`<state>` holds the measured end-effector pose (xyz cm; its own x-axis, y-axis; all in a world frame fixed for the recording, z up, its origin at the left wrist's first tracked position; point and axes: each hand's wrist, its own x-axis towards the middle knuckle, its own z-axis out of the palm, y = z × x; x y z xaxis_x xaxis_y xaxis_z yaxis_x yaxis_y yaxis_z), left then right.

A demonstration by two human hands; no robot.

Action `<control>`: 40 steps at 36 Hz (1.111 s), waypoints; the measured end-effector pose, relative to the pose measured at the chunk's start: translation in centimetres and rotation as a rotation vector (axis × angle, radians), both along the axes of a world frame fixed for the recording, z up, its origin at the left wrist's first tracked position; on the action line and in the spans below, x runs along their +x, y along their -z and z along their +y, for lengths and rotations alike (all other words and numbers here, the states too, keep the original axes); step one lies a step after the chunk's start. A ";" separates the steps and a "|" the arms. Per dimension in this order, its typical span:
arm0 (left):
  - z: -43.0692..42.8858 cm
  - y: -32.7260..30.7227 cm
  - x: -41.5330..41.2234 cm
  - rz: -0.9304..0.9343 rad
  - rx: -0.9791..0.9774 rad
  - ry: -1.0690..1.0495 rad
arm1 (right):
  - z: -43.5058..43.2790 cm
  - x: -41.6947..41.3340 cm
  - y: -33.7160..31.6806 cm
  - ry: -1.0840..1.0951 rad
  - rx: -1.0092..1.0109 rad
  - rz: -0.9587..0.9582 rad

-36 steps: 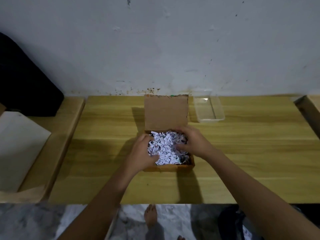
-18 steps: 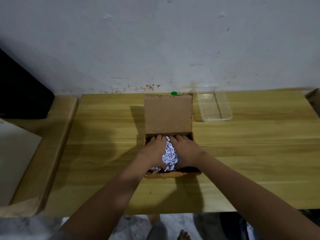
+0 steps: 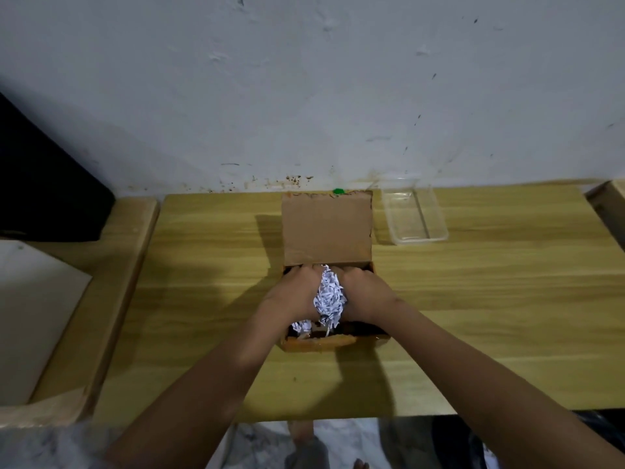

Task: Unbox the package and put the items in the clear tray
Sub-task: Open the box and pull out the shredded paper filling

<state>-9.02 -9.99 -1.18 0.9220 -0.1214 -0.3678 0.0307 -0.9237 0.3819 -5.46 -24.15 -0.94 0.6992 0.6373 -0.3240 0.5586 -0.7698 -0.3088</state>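
two hands: both reach into an open cardboard box [image 3: 318,343] at the middle of a wooden desk [image 3: 473,316], seen from above and behind the forearms.
left hand: the left hand [image 3: 293,296] is cupped palm inward against the left side of a clump of shredded paper [image 3: 328,296], fingers curled down into the box.
right hand: the right hand [image 3: 363,294] mirrors it on the right side, fingers curled over the far edge of the clump; the two hands press the paper between them.
shredded paper: white strips with dark print, bunched into a tall wad between the hands; a few loose strips lie lower in the box near its front wall.
box: brown cardboard, shallow; its lid [image 3: 326,228] stands tilted back behind the hands, plain inner face toward the camera. the box interior under the paper is dark, and i cannot tell what items lie inside.
clear tray: a see-through rectangular tray [image 3: 436,225] sits on the desk to the right of the lid, near the wall, apart from the box.
green spot: a small green thing [image 3: 338,191] peeks over the top edge of the lid; too small to tell what it is.
surroundings: a scuffed pale wall [image 3: 304,96] runs behind the desk; a dark object [image 3: 44,191] and a white board [image 3: 30,316] sit at the left.
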 end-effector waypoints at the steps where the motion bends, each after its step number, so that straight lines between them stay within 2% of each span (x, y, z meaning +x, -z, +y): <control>1: 0.0 -0.6 0.0 -0.012 -0.007 -0.002 | 0.0 0.1 -0.4 0.006 0.008 0.004; 11: 0.5 -2.1 0.3 -0.137 0.015 -0.011 | -0.4 0.4 -3.8 -0.018 0.130 -0.024; 20: 0.3 -1.3 -1.3 -0.129 -0.011 -0.024 | -0.8 -0.8 -2.7 0.018 0.135 0.012; 26: -1.4 -2.9 0.3 -0.165 0.007 0.018 | -2.7 0.2 -5.0 0.008 0.111 -0.044; 33: -8.0 -6.0 4.8 -0.240 -0.094 0.128 | -10.2 2.4 -8.5 0.115 0.154 -0.099; 40: -18.6 -3.7 6.7 -0.155 -0.142 0.287 | -20.3 2.2 -6.0 0.351 0.108 -0.017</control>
<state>-2.34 -28.56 2.51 0.8864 -0.4234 -0.1873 -0.2907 -0.8237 0.4868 -3.29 -44.40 5.03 0.8858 0.3877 -0.2549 0.2720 -0.8790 -0.3917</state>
